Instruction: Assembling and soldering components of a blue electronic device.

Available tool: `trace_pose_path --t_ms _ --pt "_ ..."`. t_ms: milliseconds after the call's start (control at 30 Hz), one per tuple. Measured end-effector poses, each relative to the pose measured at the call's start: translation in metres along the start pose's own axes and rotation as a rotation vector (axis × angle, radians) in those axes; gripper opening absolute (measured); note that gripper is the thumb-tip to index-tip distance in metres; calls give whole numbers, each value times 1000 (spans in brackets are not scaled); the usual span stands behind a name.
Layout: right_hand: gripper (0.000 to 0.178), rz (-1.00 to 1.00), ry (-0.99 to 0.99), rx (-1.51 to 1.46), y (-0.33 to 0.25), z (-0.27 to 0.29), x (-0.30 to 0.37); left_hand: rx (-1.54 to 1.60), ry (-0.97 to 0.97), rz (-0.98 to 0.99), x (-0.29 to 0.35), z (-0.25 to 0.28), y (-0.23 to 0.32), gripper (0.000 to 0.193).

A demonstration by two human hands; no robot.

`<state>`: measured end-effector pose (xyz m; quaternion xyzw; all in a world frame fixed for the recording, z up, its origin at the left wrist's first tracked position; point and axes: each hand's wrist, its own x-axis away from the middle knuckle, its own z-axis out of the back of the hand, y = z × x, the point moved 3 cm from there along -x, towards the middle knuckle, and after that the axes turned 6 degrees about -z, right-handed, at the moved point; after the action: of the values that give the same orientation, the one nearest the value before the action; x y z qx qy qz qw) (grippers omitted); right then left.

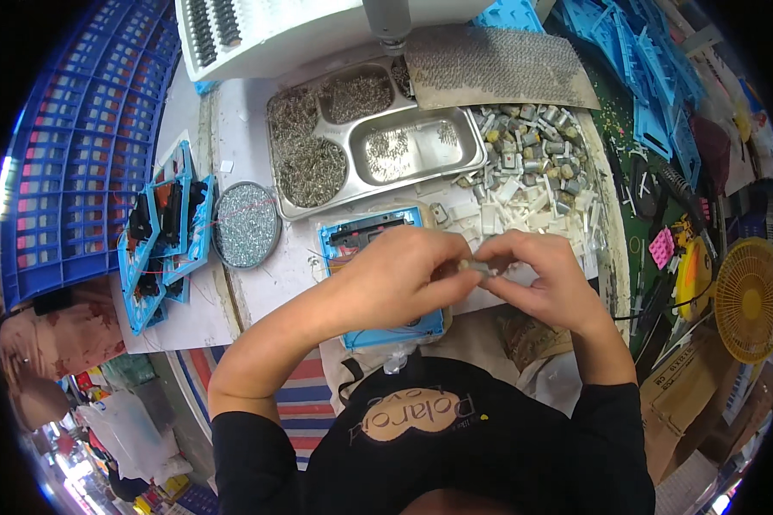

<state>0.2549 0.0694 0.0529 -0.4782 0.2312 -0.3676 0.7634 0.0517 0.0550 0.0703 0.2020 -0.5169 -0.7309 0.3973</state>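
Observation:
My left hand (408, 270) and my right hand (537, 273) meet over the front of the table, fingertips closed around a small grey motor (483, 269). Fingers cover most of it, so its far end is hidden. Partly under my left wrist lies a blue plastic casing (438, 324) with dark parts and thin wires inside. Just beyond the hands, a heap of small silver motors (537, 146) spreads out, with loose white plastic pieces (502, 210) at its near side.
A divided metal tray (416, 184) of screws stands behind the casing. Left of it are a round dish (247, 225) of small metal parts and stacked blue casings (165, 232). A blue crate (82, 154) borders the left; a yellow fan (747, 300) is at right.

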Motion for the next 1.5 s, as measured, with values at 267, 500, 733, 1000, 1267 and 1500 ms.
trace_pose_path --t_ms 267,500,733,1000,1267,1500 --pt "9 -3 227 -731 36 9 29 313 -206 6 -61 21 -6 34" --pt "12 -4 286 -973 49 16 41 -834 550 -49 -182 58 -67 24" --pt "16 -65 284 -1064 69 27 71 -965 493 25 -197 55 -73 21" --pt "14 -204 208 -1123 66 28 80 -970 493 50 -209 57 -76 19" --pt "18 -176 228 -973 63 26 75 -958 611 -10 -205 54 -85 19" --pt "36 -250 269 -321 60 28 52 -1030 566 -236 -187 41 -67 12"
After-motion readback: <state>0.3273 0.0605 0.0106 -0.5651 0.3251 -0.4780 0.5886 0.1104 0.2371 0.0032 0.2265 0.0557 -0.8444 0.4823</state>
